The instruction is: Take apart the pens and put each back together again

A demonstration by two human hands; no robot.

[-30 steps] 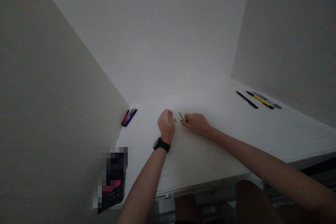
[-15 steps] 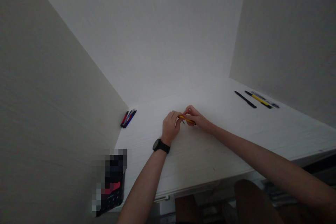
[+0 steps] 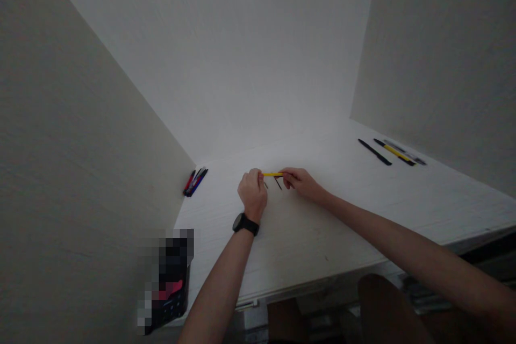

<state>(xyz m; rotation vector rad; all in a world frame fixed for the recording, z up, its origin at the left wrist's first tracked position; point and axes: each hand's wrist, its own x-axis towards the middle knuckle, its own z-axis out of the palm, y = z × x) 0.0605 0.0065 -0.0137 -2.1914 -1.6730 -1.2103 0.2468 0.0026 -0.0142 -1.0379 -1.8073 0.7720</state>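
Note:
A slim yellow pen barrel [image 3: 272,174] stretches level between my two hands above the white table. My left hand [image 3: 252,191], with a black watch [image 3: 245,223] on its wrist, is closed on the left end. Fingers of my right hand [image 3: 297,179] pinch the right end. Just below the barrel, a thin dark stick-like piece [image 3: 278,183] lies by my right fingertips, its kind too small to tell. Another tiny piece shows beside my left fingers, partly hidden.
At the right lie a black pen [image 3: 374,152], a yellow-and-black pen [image 3: 395,152] and a clear pen [image 3: 419,160]. Several red, blue and dark pens [image 3: 196,183] sit against the left wall. A blurred dark object [image 3: 169,293] stands at the table's front left corner.
My hands have moved apart, the left one leftward. The yellow barrel has gone from slanted and mostly covered to level and visible between them. The small dark piece below shows more.

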